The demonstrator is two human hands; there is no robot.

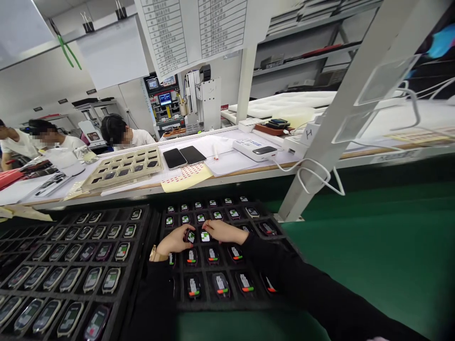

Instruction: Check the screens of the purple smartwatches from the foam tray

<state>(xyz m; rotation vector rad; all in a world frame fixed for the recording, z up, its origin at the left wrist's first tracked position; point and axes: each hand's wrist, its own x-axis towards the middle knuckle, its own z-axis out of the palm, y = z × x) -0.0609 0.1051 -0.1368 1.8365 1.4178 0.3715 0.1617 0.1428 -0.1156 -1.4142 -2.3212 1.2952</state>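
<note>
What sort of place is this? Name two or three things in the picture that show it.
Probably an electronics assembly line. Both hands, left hand and right hand, work over a black tray of small screened devices; a beige parts tray and a benchtop machine stand behind.

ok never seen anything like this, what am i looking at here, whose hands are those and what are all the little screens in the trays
This is one picture from a camera worn on a person's head, looking forward and down, so the two hands in dark sleeves are the wearer's own. There is no robot.

The left hand, with a gold wristwatch, and the right hand meet over a black tray on a green work surface. Each pocket of it holds a small device with a lit screen, possibly a smartwatch body. The fingertips touch two of them in the middle row; whether either grip has closed on one is too small to tell.

A second tray of similar devices lies to the left. On the white bench behind are two dark phones, a beige tray and a yellow sheet. Other people sit farther back on the left.
</note>
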